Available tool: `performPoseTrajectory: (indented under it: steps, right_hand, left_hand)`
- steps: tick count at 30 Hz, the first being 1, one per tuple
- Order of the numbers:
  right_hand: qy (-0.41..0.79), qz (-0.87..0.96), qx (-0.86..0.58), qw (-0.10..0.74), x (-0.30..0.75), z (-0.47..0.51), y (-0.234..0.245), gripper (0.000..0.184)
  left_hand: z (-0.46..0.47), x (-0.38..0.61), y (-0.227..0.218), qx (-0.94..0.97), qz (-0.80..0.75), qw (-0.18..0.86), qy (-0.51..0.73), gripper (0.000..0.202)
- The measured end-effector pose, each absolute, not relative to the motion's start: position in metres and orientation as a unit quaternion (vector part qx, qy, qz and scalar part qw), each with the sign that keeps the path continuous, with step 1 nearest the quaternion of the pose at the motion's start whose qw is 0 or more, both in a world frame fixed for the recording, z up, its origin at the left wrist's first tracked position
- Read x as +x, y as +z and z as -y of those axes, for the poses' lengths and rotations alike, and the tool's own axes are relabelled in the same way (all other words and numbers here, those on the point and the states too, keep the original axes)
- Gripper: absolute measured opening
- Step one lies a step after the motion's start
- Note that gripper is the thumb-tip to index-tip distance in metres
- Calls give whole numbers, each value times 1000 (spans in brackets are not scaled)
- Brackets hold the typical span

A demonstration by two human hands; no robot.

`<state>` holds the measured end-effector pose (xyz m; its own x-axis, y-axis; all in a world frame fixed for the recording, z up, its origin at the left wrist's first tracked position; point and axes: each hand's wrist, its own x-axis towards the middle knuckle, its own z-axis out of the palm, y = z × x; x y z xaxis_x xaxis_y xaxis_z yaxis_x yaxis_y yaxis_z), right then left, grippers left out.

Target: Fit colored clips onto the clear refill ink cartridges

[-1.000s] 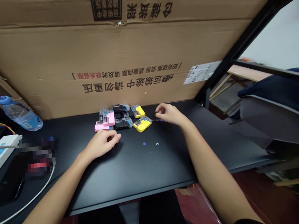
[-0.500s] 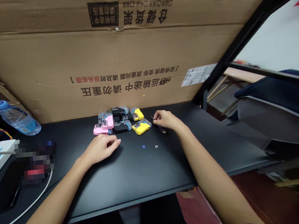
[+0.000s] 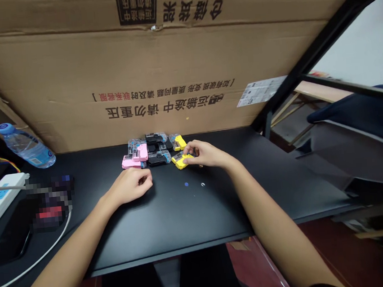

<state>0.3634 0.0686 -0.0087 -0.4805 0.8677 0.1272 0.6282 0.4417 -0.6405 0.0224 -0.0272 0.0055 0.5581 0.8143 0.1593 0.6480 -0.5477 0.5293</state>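
Observation:
My right hand (image 3: 203, 153) has its thumb and fingers closed on the right end of a small yellow-and-clear plastic device (image 3: 179, 161), which lies on the black table. My fingers cover part of it. A thin dark tool is mostly hidden beneath this hand. My left hand (image 3: 133, 184) rests on the tabletop with its fingers curled in and nothing visible in them. Just beyond it are pink devices (image 3: 140, 152), and black ones (image 3: 159, 158) sit beside those. Another yellow device (image 3: 179, 142) is behind the one I grip.
A small blue disc (image 3: 186, 184) and a white curved bit (image 3: 202, 184) lie on the table (image 3: 172, 222). At the left are a water bottle (image 3: 29, 148), a power strip (image 3: 3, 195), a dark phone (image 3: 9, 237) and a white cable. Cardboard (image 3: 170, 64) walls the back.
My right hand has moved left from the thin dark tool to the front yellow device and closed on it. My left hand stays in place, its thumb drawn in more. The camera view has shifted slightly.

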Motion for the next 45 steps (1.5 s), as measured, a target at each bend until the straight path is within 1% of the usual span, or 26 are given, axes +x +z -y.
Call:
performPoseTrajectory:
  steps: [2, 8, 12, 15, 18, 20, 29, 33, 35, 37, 39, 40, 41, 45]
  right_hand:
    - [251, 819, -466, 220, 358, -67, -10, 33]
    - [240, 812, -480, 229, 354, -68, -12, 28]
    - [229, 815, -474, 244, 350, -70, -18, 25]
    - [212, 816, -468, 264, 345, -70, -22, 22]
    - [199, 815, -464, 283, 340, -68, -23, 16]
    - [201, 816, -459, 287, 338, -66, -21, 16]
    - [191, 835, -453, 249, 342, -63, -20, 33]
    - [189, 836, -445, 258, 342, -66, -25, 36]
    - [178, 831, -449, 277, 343, -67, -26, 45]
    - [161, 821, -463, 292, 345, -68, -27, 63]
    - [161, 818, -472, 287, 347, -69, -28, 78]
    - [170, 820, -469, 281, 347, -69, -30, 80]
    - [181, 823, -462, 276, 348, -69, -31, 79]
    - [205, 832, -437, 273, 345, -70, -36, 63]
  left_hand:
    - [27, 22, 6, 858, -432, 198, 195, 24]
    - [26, 19, 9, 847, -479, 146, 176, 35]
    - [22, 14, 10, 824, -534, 126, 141, 28]
    - [19, 9, 10, 812, -557, 124, 121, 26]
    - [17, 6, 7, 818, -547, 134, 117, 29]
    - [16, 6, 3, 822, -537, 147, 123, 30]
    - [15, 7, -4, 825, -511, 174, 166, 25]
    - [15, 7, -3, 826, -506, 183, 167, 26]
    - [15, 7, -2, 827, -505, 185, 165, 27]
    - [15, 5, -1, 824, -511, 183, 164, 30]
    - [15, 4, 0, 819, -521, 178, 165, 32]
    - [14, 3, 0, 817, -524, 176, 165, 32]
    - [13, 2, -1, 816, -526, 175, 166, 32]
    - [11, 0, -3, 821, -518, 179, 162, 32]
